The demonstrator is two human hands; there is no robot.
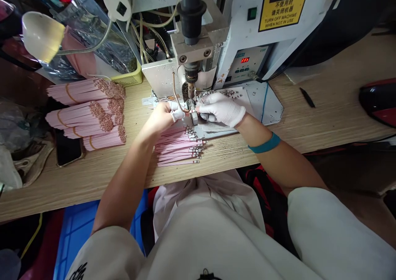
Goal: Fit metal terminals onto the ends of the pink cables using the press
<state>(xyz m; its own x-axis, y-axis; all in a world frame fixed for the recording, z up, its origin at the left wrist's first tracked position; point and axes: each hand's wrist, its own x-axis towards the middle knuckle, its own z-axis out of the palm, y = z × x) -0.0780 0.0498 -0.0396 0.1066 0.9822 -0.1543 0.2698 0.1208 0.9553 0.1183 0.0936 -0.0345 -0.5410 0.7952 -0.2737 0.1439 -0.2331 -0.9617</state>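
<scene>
My left hand (162, 115), with white covers on some fingertips, is closed in a pinch just left of the machine's work spot. Opposite it, my right hand (221, 108) wears a white glove and also pinches close to the small metal block (194, 118). What lies between the fingers of either hand is too small to make out. Directly above the fingertips stands the machine's metal press head (191, 79). A thin copper-coloured tube (174, 88) curves down to the same spot. Pink strips with small metal ends (176, 146) lie in a loose pile below my hands.
Banded bundles of pink strips (77, 110) are stacked at left beside a phone (68, 147). A lamp (43, 36) and a yellow basket (128, 77) stand behind them. Small metal pieces (230, 93) lie on a white plate (275, 106). The control panel (246, 65) shows red digits.
</scene>
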